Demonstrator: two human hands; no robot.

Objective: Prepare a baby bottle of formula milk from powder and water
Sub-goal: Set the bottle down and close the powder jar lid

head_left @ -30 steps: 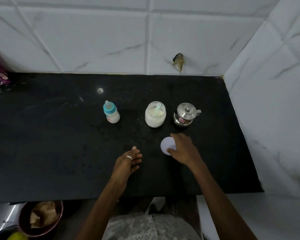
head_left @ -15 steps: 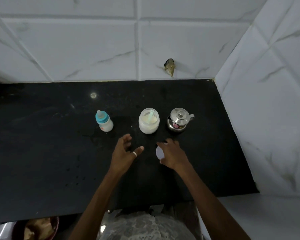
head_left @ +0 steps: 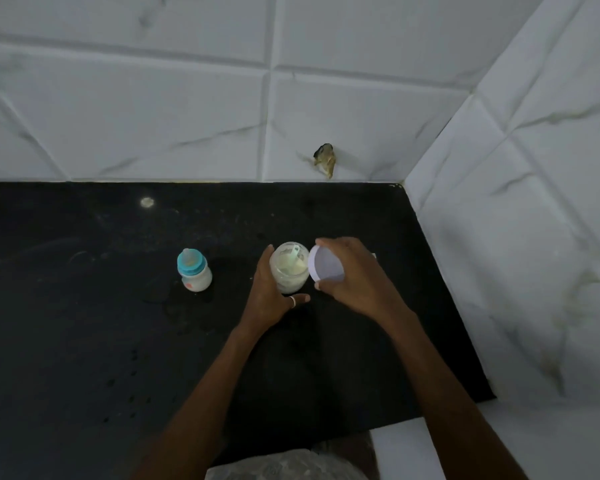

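Note:
An open jar of pale formula powder (head_left: 289,268) with a scoop inside stands mid-counter. My left hand (head_left: 269,299) grips the jar from its left and front. My right hand (head_left: 355,275) holds the jar's white lid (head_left: 324,264) tilted just right of the jar's mouth. A small baby bottle (head_left: 193,275) with a blue cap and teat stands upright to the left, filled with white liquid. The steel kettle is hidden behind my right hand.
The black stone counter (head_left: 84,323) ends at a white tiled back wall and a tiled side wall (head_left: 534,237) on the right. A chipped hole (head_left: 325,161) marks the back wall. Several dark specks dot the counter's left front.
My left hand moved forward and took hold of the powder jar. My right hand lifted the white lid off the counter and brought it up beside the jar's mouth.

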